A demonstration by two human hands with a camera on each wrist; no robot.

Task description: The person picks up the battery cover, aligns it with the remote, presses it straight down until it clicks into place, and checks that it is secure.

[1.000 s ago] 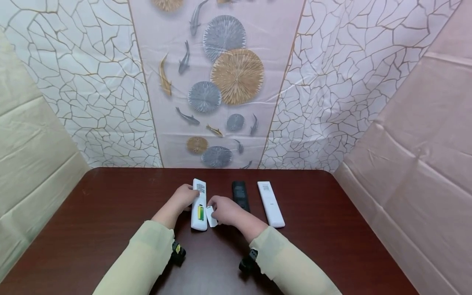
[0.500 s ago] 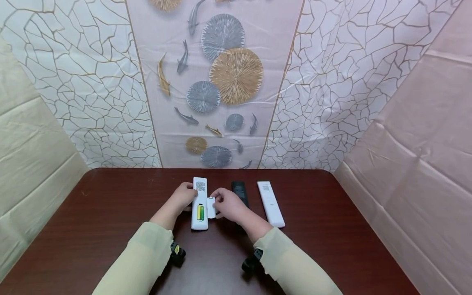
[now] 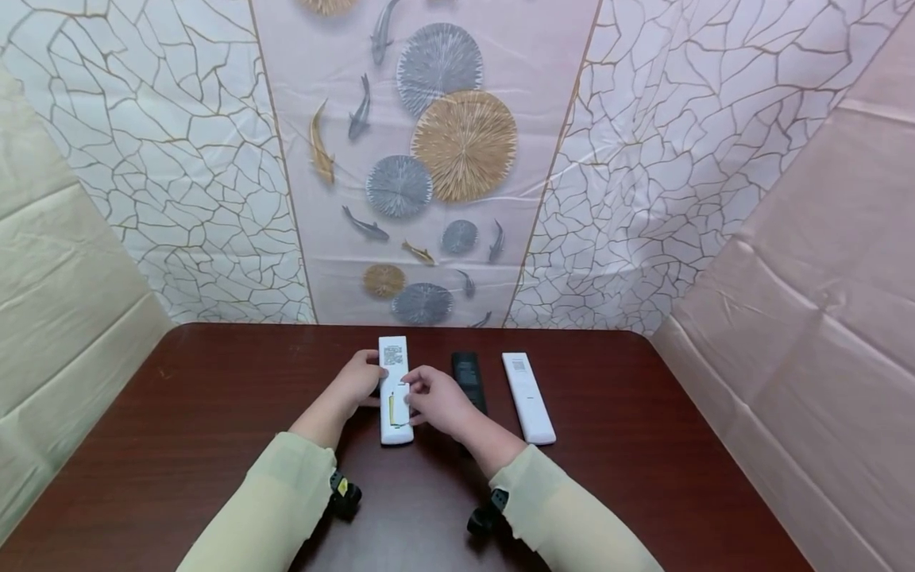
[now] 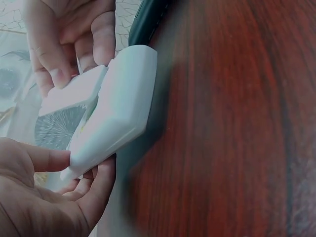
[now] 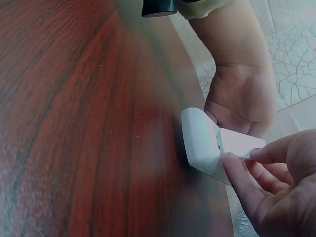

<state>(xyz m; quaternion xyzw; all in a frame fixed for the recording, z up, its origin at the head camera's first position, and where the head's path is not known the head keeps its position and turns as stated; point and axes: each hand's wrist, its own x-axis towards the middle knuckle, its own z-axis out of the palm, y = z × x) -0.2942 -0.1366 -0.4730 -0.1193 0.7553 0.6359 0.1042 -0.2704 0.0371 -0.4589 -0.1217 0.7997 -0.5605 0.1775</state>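
Observation:
A white remote control (image 3: 394,353) lies back side up, its printed label toward the far end. My left hand (image 3: 357,381) grips it by the left edge, thumb on top and fingers underneath in the left wrist view. Between the thumb and fingers of my right hand (image 3: 441,403) is the white battery cover (image 4: 76,91), tilted over the battery compartment. One end of the cover (image 5: 241,143) meets the remote's body (image 5: 197,138) in the right wrist view. A thin yellow-green strip of the batteries (image 3: 391,409) shows beside the cover; the rest is hidden under it.
A black remote control (image 3: 468,373) lies right of the white one, partly behind my right forearm. Farther right is a second white remote (image 3: 527,397), back up. All rest on a dark red wooden table (image 3: 608,477), with patterned cloth (image 3: 422,199) behind.
The battery cover has moved from beside the remote to over its compartment, carried by my right hand. The batteries, fully visible earlier, are now mostly covered. My left hand keeps its grip.

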